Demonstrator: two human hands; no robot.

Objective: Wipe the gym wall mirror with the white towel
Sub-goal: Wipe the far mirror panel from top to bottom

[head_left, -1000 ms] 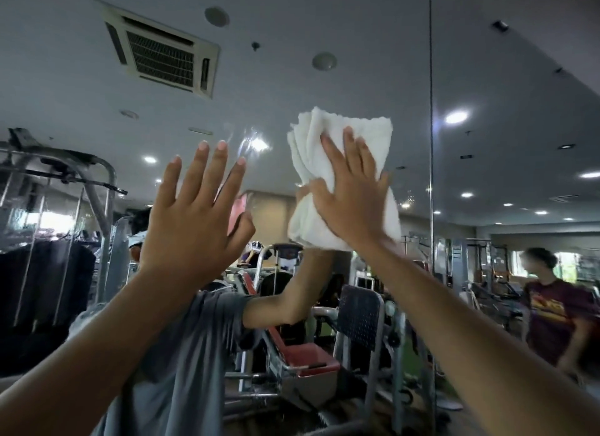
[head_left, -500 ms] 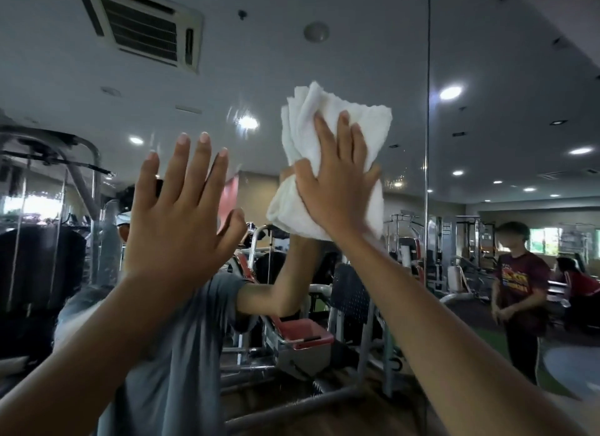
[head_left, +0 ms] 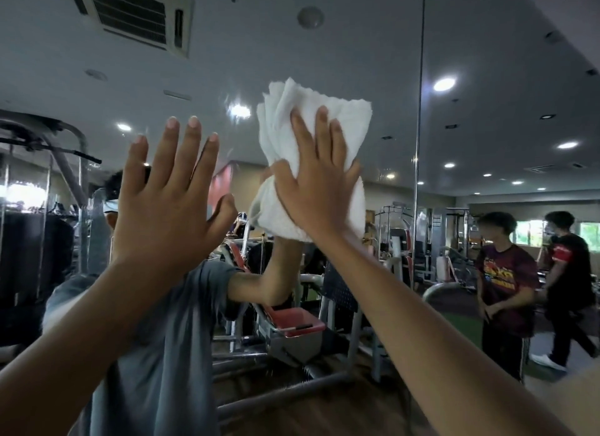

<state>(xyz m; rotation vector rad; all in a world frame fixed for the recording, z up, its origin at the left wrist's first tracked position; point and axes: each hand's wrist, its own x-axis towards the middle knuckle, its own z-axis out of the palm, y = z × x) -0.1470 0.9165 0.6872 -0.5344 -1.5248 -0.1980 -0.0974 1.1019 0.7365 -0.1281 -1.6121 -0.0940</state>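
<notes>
The gym wall mirror (head_left: 324, 39) fills the whole view, with a vertical seam right of centre. A folded white towel (head_left: 344, 120) lies flat against the glass at head height. My right hand (head_left: 319, 188) presses it to the mirror with straight, spread fingers. My left hand (head_left: 168, 208) is raised beside it on the left, palm toward the glass, fingers straight and spread, holding nothing. Whether the left palm touches the glass is unclear. My reflection in a grey shirt (head_left: 156, 354) shows behind both arms.
The mirror reflects gym machines (head_left: 292, 331), a ceiling air vent (head_left: 136, 13) and ceiling lights. Two reflected persons (head_left: 506, 289) stand and walk at the right on a green floor. The mirror seam (head_left: 418, 143) runs top to bottom.
My right hand slid the towel a little to the left and lower on the glass. A second person has come into the reflection at the right. The left hand keeps its pose.
</notes>
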